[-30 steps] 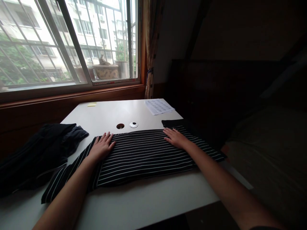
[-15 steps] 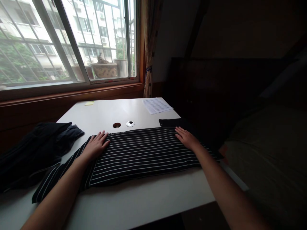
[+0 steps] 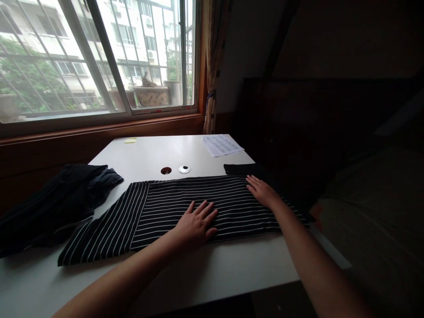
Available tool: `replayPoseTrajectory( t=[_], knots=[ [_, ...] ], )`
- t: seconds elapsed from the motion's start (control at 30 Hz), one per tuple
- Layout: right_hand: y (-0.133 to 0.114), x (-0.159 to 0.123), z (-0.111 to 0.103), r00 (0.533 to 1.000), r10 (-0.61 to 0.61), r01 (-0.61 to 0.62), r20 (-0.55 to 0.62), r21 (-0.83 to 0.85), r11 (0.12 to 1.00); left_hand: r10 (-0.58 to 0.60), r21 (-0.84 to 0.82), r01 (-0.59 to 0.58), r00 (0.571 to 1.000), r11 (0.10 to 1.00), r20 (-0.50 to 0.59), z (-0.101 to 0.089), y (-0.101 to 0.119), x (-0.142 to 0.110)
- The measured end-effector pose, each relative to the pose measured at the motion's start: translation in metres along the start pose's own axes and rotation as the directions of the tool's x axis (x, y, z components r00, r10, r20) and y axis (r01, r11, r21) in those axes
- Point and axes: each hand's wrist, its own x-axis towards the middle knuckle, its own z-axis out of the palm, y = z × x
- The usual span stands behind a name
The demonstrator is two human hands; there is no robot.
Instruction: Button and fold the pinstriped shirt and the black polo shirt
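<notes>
- A barred window (image 3: 99, 66) lights a white table (image 3: 145, 152) in a dim room, printed sheets (image 3: 221, 145) at its far right corner.
- A black garment with white stripes (image 3: 165, 205) lies stretched left to right across the table's near half.
- A person's left hand (image 3: 195, 223), fingers spread wide, lies palm down over its near middle.
- The right hand (image 3: 263, 193), flattened with fingers closer together, lies over its right part.
- Dark clothing (image 3: 59, 198) sits heaped at left.
</notes>
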Motion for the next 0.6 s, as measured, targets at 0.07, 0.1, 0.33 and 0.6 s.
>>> replayPoseTrajectory(
  t=[0.07,0.1,0.33,0.6],
  knots=[
    [0.001,0.000,0.000,1.000,-0.003,0.003,0.007,-0.003,1.000,-0.009,-0.020,0.009,1.000,1.000,0.015,0.007,0.001,-0.008],
    [0.002,0.000,0.001,1.000,-0.006,0.006,0.009,-0.003,1.000,-0.017,-0.021,0.017,1.000,1.000,0.019,0.008,-0.001,-0.014],
    [0.010,0.003,0.008,1.000,-0.019,0.019,-0.004,0.007,1.000,-0.100,0.027,0.100,0.995,0.995,0.009,-0.009,-0.027,-0.060],
    [0.014,0.004,0.011,1.000,-0.026,0.026,-0.001,0.002,1.000,-0.372,0.129,0.369,0.928,0.920,0.004,-0.026,-0.084,-0.135]
  ],
)
